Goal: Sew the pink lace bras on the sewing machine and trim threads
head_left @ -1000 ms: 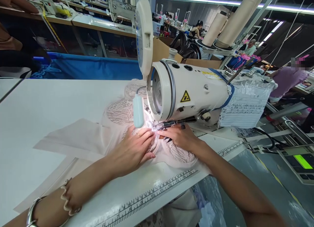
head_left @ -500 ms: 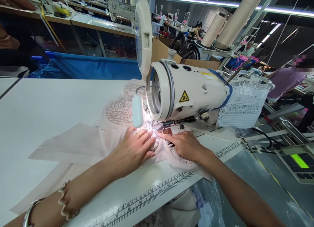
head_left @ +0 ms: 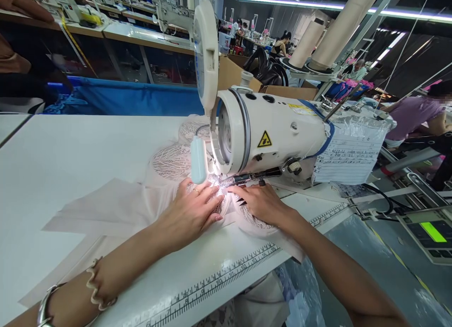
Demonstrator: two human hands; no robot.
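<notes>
Pale pink lace fabric (head_left: pixel 171 162) lies under the head of a white sewing machine (head_left: pixel 275 129), lit by a small lamp at the needle area. My left hand (head_left: pixel 194 214) rests flat on the lace just left of the needle, fingers stretched out and a ring on one. On the other side, my right hand (head_left: pixel 259 202) touches the fabric with its index finger close to the presser foot. Two dark pointed tips, apparently of thread snips (head_left: pixel 242 202), stick out from under that hand; the rest of them is hidden. The needle itself is hard to make out.
A ruler strip (head_left: pixel 219 282) runs along the front edge of the white table (head_left: pixel 88 152). Thread cones (head_left: pixel 339 30) stand behind the machine. A handwritten sheet (head_left: pixel 349 152) hangs at its right end. A control panel (head_left: pixel 429 235) sits at far right; other people work beyond.
My right hand has shifted slightly up and left, its fingers more bent and now covering a brown patch beside the presser foot. My left hand stays nearly in place on the lace.
</notes>
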